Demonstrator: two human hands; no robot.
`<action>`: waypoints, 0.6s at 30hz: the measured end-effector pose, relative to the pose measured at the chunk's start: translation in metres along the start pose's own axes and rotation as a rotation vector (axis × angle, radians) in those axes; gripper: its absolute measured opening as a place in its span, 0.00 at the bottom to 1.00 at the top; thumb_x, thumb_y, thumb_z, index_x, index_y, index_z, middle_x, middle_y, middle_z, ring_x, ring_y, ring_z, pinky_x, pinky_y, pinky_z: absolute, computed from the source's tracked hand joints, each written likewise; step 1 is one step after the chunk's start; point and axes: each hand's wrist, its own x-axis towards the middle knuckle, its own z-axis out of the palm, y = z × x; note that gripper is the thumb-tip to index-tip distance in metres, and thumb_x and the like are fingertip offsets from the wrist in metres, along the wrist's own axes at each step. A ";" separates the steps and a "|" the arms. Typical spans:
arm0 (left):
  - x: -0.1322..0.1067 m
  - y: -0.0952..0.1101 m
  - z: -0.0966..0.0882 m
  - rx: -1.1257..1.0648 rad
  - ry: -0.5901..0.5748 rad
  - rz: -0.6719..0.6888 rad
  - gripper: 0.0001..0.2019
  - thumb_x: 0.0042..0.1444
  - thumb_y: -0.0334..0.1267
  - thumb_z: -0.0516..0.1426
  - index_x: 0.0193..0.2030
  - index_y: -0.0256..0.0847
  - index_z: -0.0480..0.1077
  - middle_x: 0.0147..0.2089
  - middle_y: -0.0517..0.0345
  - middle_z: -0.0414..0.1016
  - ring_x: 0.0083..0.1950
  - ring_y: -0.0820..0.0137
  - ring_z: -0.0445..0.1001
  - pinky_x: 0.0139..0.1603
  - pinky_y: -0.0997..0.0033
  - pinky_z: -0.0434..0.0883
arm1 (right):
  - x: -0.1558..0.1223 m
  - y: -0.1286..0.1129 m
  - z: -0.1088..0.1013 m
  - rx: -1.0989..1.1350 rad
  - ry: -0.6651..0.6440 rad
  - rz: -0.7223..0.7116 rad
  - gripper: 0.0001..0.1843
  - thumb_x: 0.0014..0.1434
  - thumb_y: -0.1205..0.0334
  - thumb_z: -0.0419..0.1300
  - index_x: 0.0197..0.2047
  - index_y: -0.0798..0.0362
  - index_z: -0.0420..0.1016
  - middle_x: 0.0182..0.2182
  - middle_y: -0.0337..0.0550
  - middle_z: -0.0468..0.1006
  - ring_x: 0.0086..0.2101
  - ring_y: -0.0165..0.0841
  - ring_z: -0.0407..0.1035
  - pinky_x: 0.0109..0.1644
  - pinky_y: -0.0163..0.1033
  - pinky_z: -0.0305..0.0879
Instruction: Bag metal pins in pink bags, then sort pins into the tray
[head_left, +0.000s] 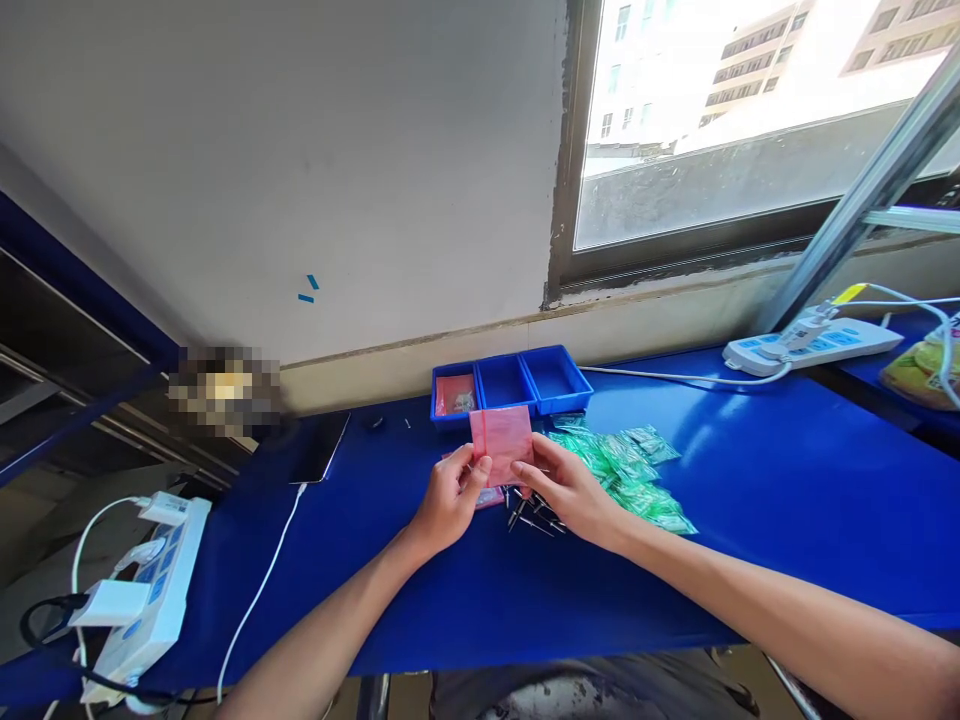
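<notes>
A pink zip bag [504, 440] is held up above the blue table by both hands. My left hand [448, 500] pinches its lower left part between thumb and fingers. At its right side, my right hand [566, 488] grips the bag with the thumb in front and the fingers behind. Beneath the hands lie several thin dark metal pieces with pointed ends [534, 518], partly covered by my right hand. Another pink bag [489, 496] lies on the table behind my left hand, mostly hidden. To the right spreads a pile of green-tinted clear bags [630, 465].
Behind the bag stands a blue three-compartment tray [562, 400] with a pink bag [454, 394] in its left compartment. A phone [321, 450] on a charging cable lies left. Power strips sit at the left edge [169, 590] and back right [844, 345].
</notes>
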 end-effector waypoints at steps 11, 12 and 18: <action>-0.002 0.006 0.000 0.021 -0.020 0.013 0.25 0.73 0.55 0.52 0.49 0.34 0.78 0.43 0.48 0.82 0.42 0.61 0.79 0.44 0.67 0.74 | 0.001 0.001 -0.001 0.036 -0.004 0.007 0.16 0.71 0.45 0.61 0.42 0.51 0.73 0.33 0.37 0.73 0.30 0.31 0.68 0.36 0.38 0.65; -0.002 0.006 -0.001 0.014 -0.023 0.009 0.25 0.73 0.55 0.52 0.48 0.33 0.78 0.42 0.48 0.82 0.42 0.61 0.79 0.44 0.66 0.75 | 0.001 0.002 -0.001 0.036 -0.007 0.007 0.16 0.71 0.46 0.60 0.42 0.51 0.73 0.33 0.37 0.73 0.30 0.31 0.68 0.36 0.38 0.65; -0.003 0.002 0.001 -0.059 -0.042 -0.026 0.25 0.70 0.56 0.55 0.50 0.33 0.79 0.41 0.49 0.82 0.40 0.61 0.80 0.42 0.66 0.76 | 0.002 0.005 -0.001 0.047 -0.009 0.029 0.16 0.70 0.45 0.60 0.42 0.51 0.73 0.33 0.36 0.72 0.28 0.30 0.67 0.34 0.38 0.65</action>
